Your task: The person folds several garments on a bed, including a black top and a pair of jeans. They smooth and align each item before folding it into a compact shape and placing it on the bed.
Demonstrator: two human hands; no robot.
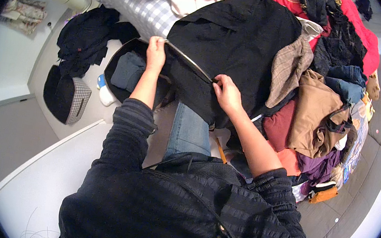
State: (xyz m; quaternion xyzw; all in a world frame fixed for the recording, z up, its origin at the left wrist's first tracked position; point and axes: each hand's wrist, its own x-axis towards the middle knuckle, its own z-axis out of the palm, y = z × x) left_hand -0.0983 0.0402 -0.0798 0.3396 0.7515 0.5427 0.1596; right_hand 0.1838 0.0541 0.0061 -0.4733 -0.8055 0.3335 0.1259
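Observation:
A large black garment (235, 36) is spread over the heap in front of me, its pale-lined edge (190, 60) stretched slantwise between my hands. My left hand (156, 53) pinches the upper left end of that edge, above an open dark fabric bin (113, 57) that holds folded dark grey-blue cloth (127, 71). The lower right end is gripped between the thumb and fingers of my right hand (228, 94). Black cloth hangs below the edge over my jeans. What kind of garment it is, I cannot tell.
Piled clothes lie to the right, among them brown trousers (312, 115) and a red garment (369, 51). A checked cloth (137, 2) lies at the top. On the left are black clothing (83, 36), a checked fabric bin (79, 101) and a white-and-blue object (106, 94).

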